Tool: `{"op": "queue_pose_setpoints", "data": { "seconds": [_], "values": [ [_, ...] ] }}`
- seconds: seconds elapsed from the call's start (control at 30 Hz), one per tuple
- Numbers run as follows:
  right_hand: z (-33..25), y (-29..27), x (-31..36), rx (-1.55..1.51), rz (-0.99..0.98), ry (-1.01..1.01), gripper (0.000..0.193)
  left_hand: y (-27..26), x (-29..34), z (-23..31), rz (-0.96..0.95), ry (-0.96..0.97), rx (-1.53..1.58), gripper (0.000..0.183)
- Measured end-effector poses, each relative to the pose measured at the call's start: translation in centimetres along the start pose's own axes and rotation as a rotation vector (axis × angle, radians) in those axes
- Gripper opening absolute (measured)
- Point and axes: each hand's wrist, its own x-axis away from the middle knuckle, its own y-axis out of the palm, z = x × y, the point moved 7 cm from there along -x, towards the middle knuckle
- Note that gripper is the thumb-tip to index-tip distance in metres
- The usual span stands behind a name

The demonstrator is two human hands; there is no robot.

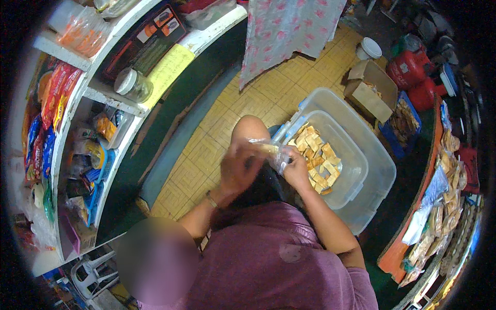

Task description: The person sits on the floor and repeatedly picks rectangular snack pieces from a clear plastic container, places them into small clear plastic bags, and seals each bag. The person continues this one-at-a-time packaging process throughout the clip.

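A small clear plastic bag (pixel 279 155) with a pale piece, perhaps toasted bread, in it is between my hands above my lap. My right hand (pixel 296 169) is closed on the bag's right side. At its left end is my left hand (pixel 238 164), its fingers smeared by motion, so I cannot tell whether they grip it. Just right of my hands, toasted bread pieces (pixel 319 155) lie in a clear plastic tub (pixel 356 150).
Shelves (pixel 98 95) with packets and a lidded jar (pixel 133 85) run along the left. A flowered curtain (pixel 289 36) hangs ahead. To the far right are a cardboard box (pixel 369 93), a blue tray (pixel 400 124), red gas cylinders (pixel 408 70) and a ledge of bagged bread pieces (pixel 439 206).
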Motion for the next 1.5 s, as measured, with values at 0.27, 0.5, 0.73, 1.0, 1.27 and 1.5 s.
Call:
{"op": "queue_pose_setpoints", "data": {
  "seconds": [0.27, 0.5, 0.73, 1.0, 1.27, 1.5],
  "values": [
    [-1.9, -2.0, 0.9, -0.191, -0.187, 0.162, 0.028, 5.1, -2.8, -5.7, -0.666, -0.630, 0.793, 0.017],
    [-5.4, -3.4, 0.6, 0.128, -0.287, -0.186, 0.026, 7.0, -1.5, -4.1, -0.843, -0.563, 0.947, 0.013],
    [-5.8, -2.4, 1.0, 0.210, -0.328, -0.140, 0.022, 8.0, -0.6, -3.7, -0.812, -0.728, 1.168, 0.012],
    [-2.5, 0.4, 2.1, 0.169, -0.335, 0.228, 0.024, 8.9, 0.6, -4.9, -0.734, -0.751, 0.861, 0.015],
    [-0.1, -0.7, 1.3, -0.207, -0.101, 0.373, 0.013, 2.1, -0.3, -1.8, -0.113, -0.170, 0.187, 0.030],
    [-0.9, -0.8, 1.3, -0.613, -0.054, 0.427, 0.014, 6.2, 7.1, -1.2, -0.433, -1.107, 0.863, 0.056]
  ]
}}
